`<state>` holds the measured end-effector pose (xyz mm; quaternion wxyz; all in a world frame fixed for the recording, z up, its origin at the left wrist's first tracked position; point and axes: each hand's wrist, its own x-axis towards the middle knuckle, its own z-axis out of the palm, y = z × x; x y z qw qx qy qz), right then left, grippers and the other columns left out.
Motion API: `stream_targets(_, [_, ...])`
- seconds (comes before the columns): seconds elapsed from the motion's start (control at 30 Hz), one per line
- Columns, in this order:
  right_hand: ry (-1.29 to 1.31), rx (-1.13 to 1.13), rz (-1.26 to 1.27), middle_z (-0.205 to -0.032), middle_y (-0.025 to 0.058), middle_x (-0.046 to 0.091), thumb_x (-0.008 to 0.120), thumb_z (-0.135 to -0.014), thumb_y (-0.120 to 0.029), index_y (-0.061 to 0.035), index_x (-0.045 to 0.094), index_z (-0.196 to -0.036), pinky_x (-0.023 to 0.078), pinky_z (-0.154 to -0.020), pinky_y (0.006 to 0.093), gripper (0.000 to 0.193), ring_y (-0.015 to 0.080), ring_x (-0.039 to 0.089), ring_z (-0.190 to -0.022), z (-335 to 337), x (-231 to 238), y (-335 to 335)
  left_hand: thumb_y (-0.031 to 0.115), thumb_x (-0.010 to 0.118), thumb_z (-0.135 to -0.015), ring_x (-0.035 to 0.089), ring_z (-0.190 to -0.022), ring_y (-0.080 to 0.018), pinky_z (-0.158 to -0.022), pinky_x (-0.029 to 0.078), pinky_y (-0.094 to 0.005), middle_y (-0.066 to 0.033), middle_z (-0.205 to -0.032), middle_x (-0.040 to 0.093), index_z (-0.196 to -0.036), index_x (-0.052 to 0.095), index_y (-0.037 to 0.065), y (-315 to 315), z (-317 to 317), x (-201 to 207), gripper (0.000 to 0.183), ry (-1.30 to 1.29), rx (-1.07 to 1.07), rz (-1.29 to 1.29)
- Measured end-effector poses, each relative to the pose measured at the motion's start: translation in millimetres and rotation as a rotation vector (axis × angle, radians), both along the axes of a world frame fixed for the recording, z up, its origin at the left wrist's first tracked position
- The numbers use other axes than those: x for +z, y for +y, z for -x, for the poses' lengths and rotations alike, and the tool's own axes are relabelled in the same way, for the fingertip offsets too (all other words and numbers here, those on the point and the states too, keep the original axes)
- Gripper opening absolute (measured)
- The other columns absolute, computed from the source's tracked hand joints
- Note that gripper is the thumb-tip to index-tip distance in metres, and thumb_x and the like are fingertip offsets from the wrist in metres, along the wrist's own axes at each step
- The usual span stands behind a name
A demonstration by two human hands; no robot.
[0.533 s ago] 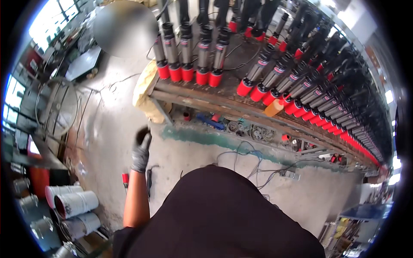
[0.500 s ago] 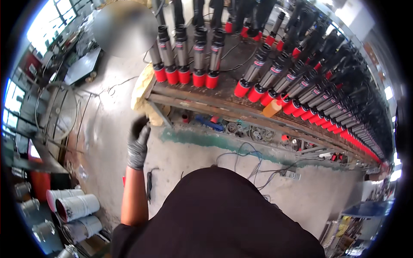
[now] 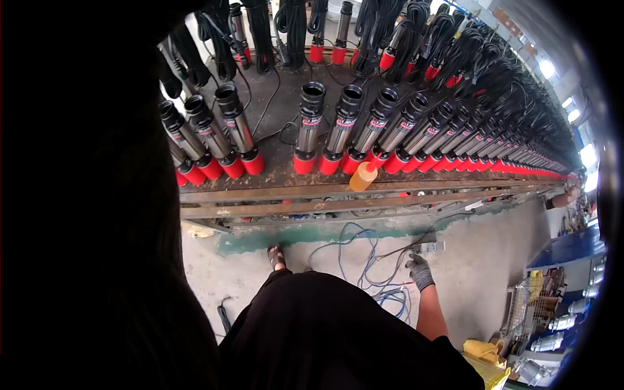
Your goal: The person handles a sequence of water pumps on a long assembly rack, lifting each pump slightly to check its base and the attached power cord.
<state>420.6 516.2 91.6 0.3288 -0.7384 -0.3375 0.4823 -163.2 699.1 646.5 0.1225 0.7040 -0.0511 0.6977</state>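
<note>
My right hand [image 3: 420,272], in a grey glove, hangs over the floor in front of the bench. Its fingers look loosely bent and apart, with nothing seen in them. A grey metal box [image 3: 430,247] on the floor shows just beyond its fingertips. Out of sight is my left hand; a large dark shape, perhaps my sleeve, covers the left side of the view. Along the bench's front edge stand upright steel cylindrical pumps [image 3: 309,133] with red bases and black open tops. Among them, a bottle of amber liquid [image 3: 363,177] with a red cap leans at the edge.
The long brown workbench [image 3: 273,194] curves away to the right. Coiled black cables [image 3: 296,32] rise behind the pumps. Blue hoses or cables [image 3: 374,257] lie looped on the floor near my foot [image 3: 277,255]. A wire rack [image 3: 520,305] and a yellow container [image 3: 482,351] are at lower right.
My view has shifted right along the bench. My left hand, earlier raised beside the bench's left end, has left view, and darkness covers that side. My right hand has come into view.
</note>
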Motion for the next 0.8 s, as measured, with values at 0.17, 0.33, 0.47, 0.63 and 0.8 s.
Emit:
stream_targets(0.17, [-0.160,0.079,-0.371,-0.087,0.0018,0.069,0.064,-0.097,-0.008,-0.0039,0.066,-0.129,0.042,-0.053,0.0236,0.032,0.0053,0.048,-0.059,41,185,130,0.034,0.072,-0.095,0.058,-0.130,-0.0334,-0.112,0.044,-0.0443,-0.0190,-0.148,0.055,-0.147,0.047,-0.001,77,14,-6,0.067,-0.035,-0.080,0.040])
stream_targets(0.33, [-0.506,0.143,-0.516,-0.092,0.0028,0.070,0.066,-0.096,-0.003,0.0023,0.070,-0.117,0.053,-0.072,0.0281,0.022,0.0148,0.064,-0.079,94,411,216,0.032,0.071,-0.095,0.059,-0.128,-0.0326,-0.110,0.046,-0.0436,-0.0185,-0.147,0.055,-0.147,0.047,0.000,139,49,10,0.066,-0.145,-0.221,0.133])
stream_targets(0.47, [-0.162,-0.048,-0.673,-0.094,0.0095,0.074,0.075,-0.092,-0.008,0.0008,0.071,-0.116,0.057,-0.078,0.0325,0.027,0.0200,0.071,-0.086,129,443,259,0.031,0.071,-0.095,0.060,-0.126,-0.0320,-0.109,0.047,-0.0431,-0.0180,-0.146,0.055,-0.146,0.047,0.001,156,52,11,0.064,-0.197,-0.412,0.189])
stream_targets(0.63, [-1.001,0.340,-0.906,-0.093,0.0155,0.069,0.086,-0.082,-0.027,-0.0029,0.069,-0.112,0.059,-0.072,0.0393,0.042,0.0286,0.071,-0.081,265,470,386,0.029,0.071,-0.095,0.061,-0.124,-0.0312,-0.107,0.048,-0.0424,-0.0175,-0.145,0.056,-0.146,0.048,0.002,168,58,-20,0.062,-0.127,-0.320,0.192])
stream_targets(0.8, [-1.129,0.264,-0.821,-0.094,0.0145,0.068,0.089,-0.074,-0.039,-0.0093,0.070,-0.104,0.056,-0.086,0.0471,0.047,0.0376,0.066,-0.096,271,450,441,0.027,0.070,-0.095,0.062,-0.122,-0.0304,-0.105,0.050,-0.0418,-0.0169,-0.144,0.056,-0.146,0.048,0.003,182,52,-24,0.061,-0.140,-0.313,0.160])
